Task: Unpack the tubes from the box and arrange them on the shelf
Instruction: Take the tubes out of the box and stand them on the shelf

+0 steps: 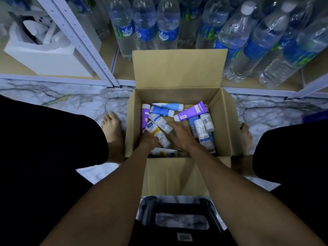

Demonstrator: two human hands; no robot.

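Tubes (191, 110) in the box (225, 121), our hands among them.
Left hand (150, 139) grips a white tube (157, 133); right hand (179, 134) rests flat, fingers apart; far bottles (167, 23) read "Waig".

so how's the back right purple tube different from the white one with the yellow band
The purple tube has a purple body and white cap; the yellow-banded tube is white with a blue logo. The purple tube lies untouched at the back right; the yellow-banded tube lies front left, touched by the left hand. Both lie on their sides in the box.
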